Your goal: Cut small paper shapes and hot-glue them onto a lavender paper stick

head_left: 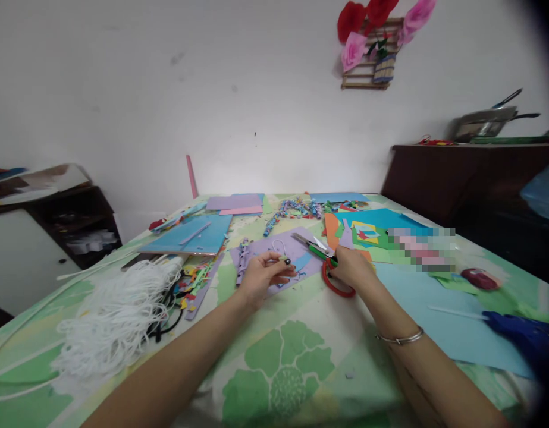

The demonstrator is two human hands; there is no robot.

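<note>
My left hand [263, 274] is closed, pinching a small light-coloured piece with a dark dot [288, 261]. A thin white string loop [279, 244] rises beside its fingertips. To the right, my right hand [352, 266] has its fingers closed around the scissors [339, 286] near the pivot, red handles below and blades pointing to the upper left. A green-and-black tool [316, 252] lies along the blades, partly hidden by the fingers. Under both hands is a purple sheet [260, 245] with paper bits on it. A rolled purple paper strip with dark dots [242, 260] stands left of my left hand.
White cord [118, 315] lies heaped at left, near colourful scraps [194, 285] and a blue sheet [189, 235]. Rolled paper pieces [292, 209] sit at the back. On the right are coloured papers [381, 238], a light-blue sheet [435, 321] and a blue glue gun [519, 333].
</note>
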